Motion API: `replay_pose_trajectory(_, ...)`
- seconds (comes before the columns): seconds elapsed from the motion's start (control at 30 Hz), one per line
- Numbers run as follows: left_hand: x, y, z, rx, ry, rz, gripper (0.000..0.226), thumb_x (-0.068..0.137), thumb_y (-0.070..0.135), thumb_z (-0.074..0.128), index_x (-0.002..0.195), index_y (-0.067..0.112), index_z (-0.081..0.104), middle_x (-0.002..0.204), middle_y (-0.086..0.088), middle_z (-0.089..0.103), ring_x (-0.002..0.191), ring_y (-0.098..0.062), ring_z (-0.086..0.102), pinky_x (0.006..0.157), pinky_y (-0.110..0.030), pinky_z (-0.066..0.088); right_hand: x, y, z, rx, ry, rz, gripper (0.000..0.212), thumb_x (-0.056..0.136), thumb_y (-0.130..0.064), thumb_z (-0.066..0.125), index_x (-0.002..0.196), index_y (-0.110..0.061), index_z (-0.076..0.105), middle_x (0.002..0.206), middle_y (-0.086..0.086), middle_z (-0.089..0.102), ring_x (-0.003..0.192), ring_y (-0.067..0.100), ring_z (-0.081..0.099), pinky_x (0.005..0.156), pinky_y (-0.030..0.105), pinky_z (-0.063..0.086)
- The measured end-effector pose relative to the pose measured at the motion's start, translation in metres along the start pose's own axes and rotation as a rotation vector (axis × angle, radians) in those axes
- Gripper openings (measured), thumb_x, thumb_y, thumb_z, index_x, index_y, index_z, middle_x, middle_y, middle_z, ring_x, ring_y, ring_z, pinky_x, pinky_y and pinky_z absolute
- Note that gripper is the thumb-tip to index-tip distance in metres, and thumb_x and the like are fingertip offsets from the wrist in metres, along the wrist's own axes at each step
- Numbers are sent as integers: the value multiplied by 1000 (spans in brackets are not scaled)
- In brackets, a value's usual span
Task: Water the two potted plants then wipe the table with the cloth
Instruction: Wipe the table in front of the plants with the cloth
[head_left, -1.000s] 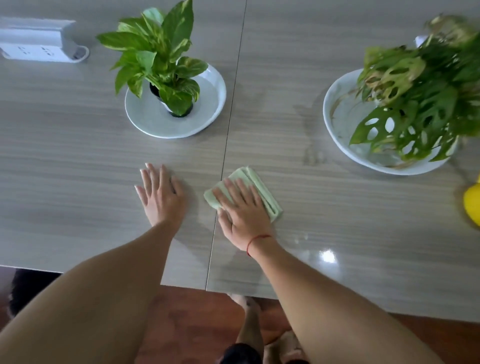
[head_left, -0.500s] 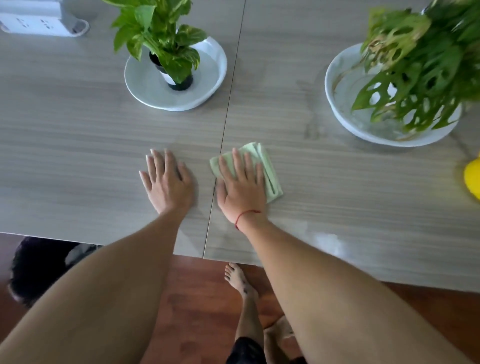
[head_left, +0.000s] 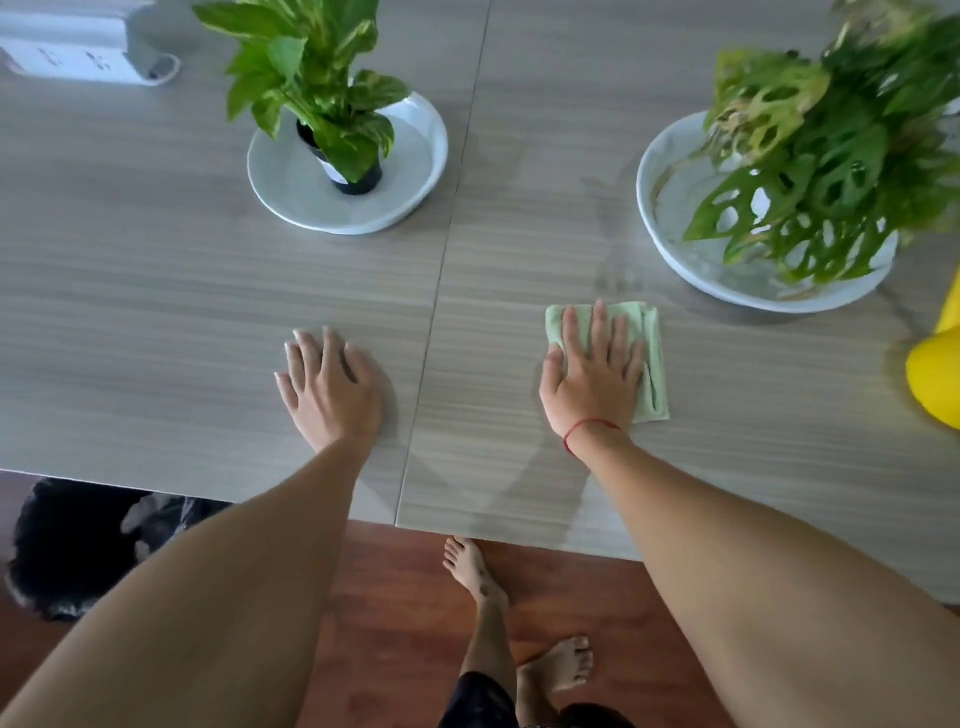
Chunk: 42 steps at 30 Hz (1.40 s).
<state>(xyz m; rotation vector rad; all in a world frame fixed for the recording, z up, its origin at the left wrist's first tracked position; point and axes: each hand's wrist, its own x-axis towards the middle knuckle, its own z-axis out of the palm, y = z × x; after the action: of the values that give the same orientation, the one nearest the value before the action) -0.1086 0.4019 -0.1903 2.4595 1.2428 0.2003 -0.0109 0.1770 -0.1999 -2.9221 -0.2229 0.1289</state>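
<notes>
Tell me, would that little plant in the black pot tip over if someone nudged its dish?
Probably, with a hard nudge. The small plant spreads leaves far wider than its narrow black pot, so it looks top-heavy. The pot stands loose in the shallow white dish, which would likely slide easily on the smooth table.

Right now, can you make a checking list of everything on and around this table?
Surface: grey wood-grain table, seam down the middle, faint wet streaks near the right hand.
Job's things: green cloth folded flat; small potted plant on a white plate; holey-leaved plant in a white bowl.
Clutter: yellow object at the right edge, cut off.
Grips: left hand flat on bare table; right hand pressing the cloth.
Cables: white power strip, far left.
Surroundings: wooden floor, bare feet, dark furry shape under the table.
</notes>
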Motion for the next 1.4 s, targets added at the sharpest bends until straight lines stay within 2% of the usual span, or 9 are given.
replay_pose_trajectory(0.2, 47, -31, -15, 70, -11, -67, 50, 101, 40, 25, 150, 34, 29, 163, -2, 10, 150, -23, 0, 120, -47, -6, 36, -81, 15, 12, -26, -178, 53, 97, -40, 32, 148, -31, 22, 161, 3, 10, 148, 29, 6, 119, 49, 0)
replay_pose_trajectory(0.37, 49, -34, -11, 59, 4, -60, 52, 100, 41, 26, 151, 39, 22, 163, 1, 8, 150, -21, -2, 120, -46, -7, 58, -159, 27, 88, -52, -323, 59, 88, -40, 24, 143, -27, 37, 157, 7, 25, 146, 31, 18, 119, 53, 11)
replay_pose_trajectory(0.47, 50, -34, -12, 48, 4, -75, 52, 100, 39, 23, 152, 38, 21, 163, 3, 6, 150, -17, -4, 120, -44, -8, 50, -201, 38, 149, -84, -456, 56, 86, -38, 31, 139, -26, 45, 154, 7, 32, 144, 32, 25, 118, 53, 15)
replay_pose_trajectory(0.57, 50, -33, -16, -49, 5, -90, 51, 102, 34, 21, 153, 32, 24, 162, 5, 10, 150, -14, -1, 121, -39, -8, 28, -207, 44, 164, -90, -585, 54, 87, -37, 33, 137, -27, 47, 151, 6, 38, 142, 31, 29, 118, 50, 13)
replay_pose_trajectory(0.77, 45, -29, -33, -332, 19, -169, 48, 106, 31, 22, 153, 23, 28, 160, -6, 22, 150, -22, 8, 121, -41, -2, -14, -155, 32, 133, -141, -756, 48, 96, -36, 34, 144, -31, 36, 157, 0, 24, 147, 26, 15, 121, 45, 4)
replay_pose_trajectory(0.83, 36, -22, -32, -297, -21, -177, 48, 105, 34, 20, 152, 25, 30, 161, -6, 20, 149, -26, 7, 121, -47, -1, -22, -129, 28, 165, -137, -733, 47, 97, -34, 38, 144, -30, 36, 157, 0, 25, 147, 25, 14, 121, 44, 4)
replay_pose_trajectory(1.0, -8, 25, 3, -67, -87, 35, 45, 103, 35, 21, 140, 23, 44, 159, -6, 23, 148, -26, 10, 118, -55, -1, -23, -37, 11, 188, -60, -492, 52, 90, -38, 29, 139, -29, 45, 152, 0, 37, 144, 27, 27, 118, 42, 10)
replay_pose_trajectory(1.23, -80, 129, 58, -27, -190, 451, 45, 102, 30, 35, 146, 19, 40, 159, -8, 24, 149, -25, 11, 120, -45, 1, -11, 154, -31, 56, 43, -40, 62, 88, -46, 13, 145, -33, 34, 157, -2, 24, 147, 22, 17, 120, 42, 8)
replay_pose_trajectory(1.4, -104, 159, 82, 59, -156, 357, 54, 101, 40, 28, 154, 31, 19, 163, 0, 6, 150, -21, -3, 121, -41, -6, -10, 189, -37, 8, 134, 179, 60, 88, -44, 16, 144, -32, 34, 157, 2, 26, 146, 27, 19, 118, 46, 9)
